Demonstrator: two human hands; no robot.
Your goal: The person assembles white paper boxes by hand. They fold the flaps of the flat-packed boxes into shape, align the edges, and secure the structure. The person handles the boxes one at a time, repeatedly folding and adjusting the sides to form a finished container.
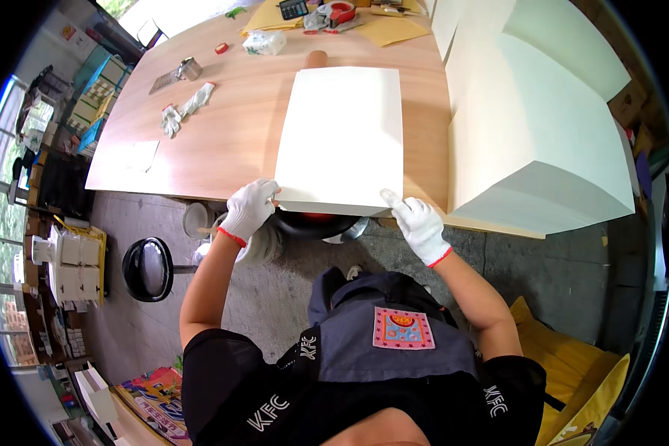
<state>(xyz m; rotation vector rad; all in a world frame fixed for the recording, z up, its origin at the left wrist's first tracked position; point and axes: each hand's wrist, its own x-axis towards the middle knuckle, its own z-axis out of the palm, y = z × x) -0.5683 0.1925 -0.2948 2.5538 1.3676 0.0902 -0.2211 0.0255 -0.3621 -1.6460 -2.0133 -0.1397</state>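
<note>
In front of me a stack of white paper point(340, 137) lies on the wooden table, its near edge at the table's front edge. At its near left corner my left hand point(250, 209), in a white knit glove with a red cuff, is closed with the fingertips at the edge. My right hand point(418, 227), gloved alike, grips the near right corner. One of its digits rests on the top sheet, and the others are curled by the side. A brown cylinder point(317, 59) shows just beyond the far edge of the stack.
Tall stacks of large white sheets point(543, 149) stand on the right. On the table point(234, 149) lie loose gloves point(198, 99), a metal cup point(190, 69), a tissue pack point(264, 43), a calculator point(293, 9) and a tape dispenser point(340, 13). A black stool point(148, 269) stands on the floor.
</note>
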